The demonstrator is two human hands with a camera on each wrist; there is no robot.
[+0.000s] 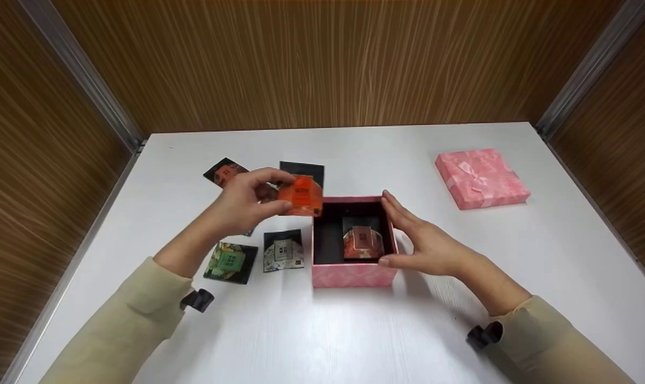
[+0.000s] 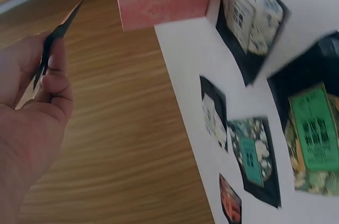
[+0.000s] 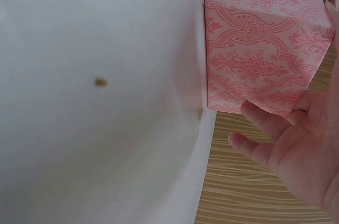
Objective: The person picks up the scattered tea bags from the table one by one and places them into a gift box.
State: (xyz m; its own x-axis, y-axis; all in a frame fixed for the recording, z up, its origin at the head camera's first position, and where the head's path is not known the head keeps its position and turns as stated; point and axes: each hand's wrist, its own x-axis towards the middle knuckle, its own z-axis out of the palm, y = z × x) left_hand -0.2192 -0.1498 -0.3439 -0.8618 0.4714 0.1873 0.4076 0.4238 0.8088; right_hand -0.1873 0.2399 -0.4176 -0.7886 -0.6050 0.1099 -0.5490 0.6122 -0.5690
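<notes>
Left hand (image 1: pixel 242 200): the orange packet (image 1: pixel 306 201) is pinched between thumb and fingers at its 9 o'clock edge.
Orange packet: it is held above the table (image 1: pixel 327 330), at about 10 to 11 o'clock from the middle of the pink box (image 1: pixel 354 276); the box's far corner is overlapped in the head view, but whether it is touched cannot be told.
Right hand (image 1: pixel 429 242): it is rested against the box's 3 o'clock wall, fingers extended toward the far corner, thumb laid at the near one; nothing is clenched in it.
Pink box: it is set upright, its top uncovered.
Inside the box: a red packet (image 1: pixel 363 244) is seen, nearer the 3 o'clock wall.
Loose packets: around the box, a white packet (image 1: pixel 283 252) is laid at 9 o'clock, a green packet (image 1: pixel 231 261) farther out between 8 and 9, a black-and-red packet (image 1: pixel 226 172) at 10, partly hidden by the hand, and a dark packet (image 1: pixel 309 169) at 11, partly covered by the orange one.
Lid (image 1: pixel 482 178): it is laid at 2 o'clock, well apart from the box, and is topped with a bow (image 1: pixel 474 176).
</notes>
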